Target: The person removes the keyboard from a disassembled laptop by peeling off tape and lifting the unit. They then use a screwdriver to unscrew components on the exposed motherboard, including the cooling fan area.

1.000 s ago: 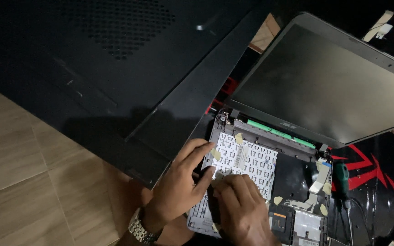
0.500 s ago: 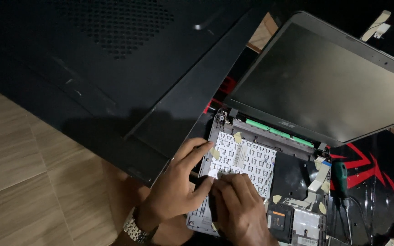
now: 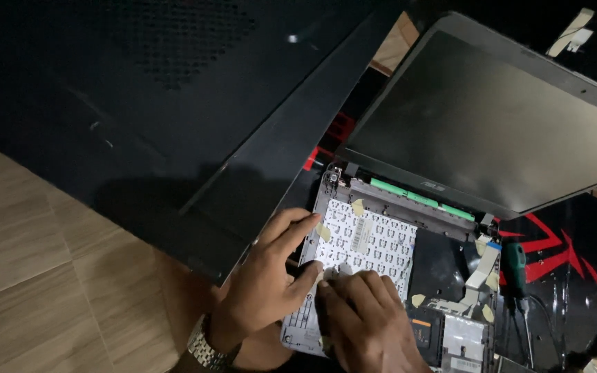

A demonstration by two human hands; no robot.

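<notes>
An opened laptop (image 3: pixel 409 276) is lying on the worktop (image 3: pixel 568 249), its screen (image 3: pixel 492 124) tilted back at the far right. The white keyboard backplate (image 3: pixel 367 242) in the laptop's near-left half is being pressed by both hands. The left hand (image 3: pixel 267 280) is spread along the plate's left edge, grasping nothing, forefinger and thumb touching it. The right hand (image 3: pixel 367 321) is bent over the plate's near edge; whether anything is being pinched beneath its fingers cannot be told. Just to the right, a pale ribbon cable (image 3: pixel 481 266) is being left exposed; it could probably be creased or torn if the plate is being levered unevenly. A green-handled screwdriver (image 3: pixel 516 259) is lying beside it.
</notes>
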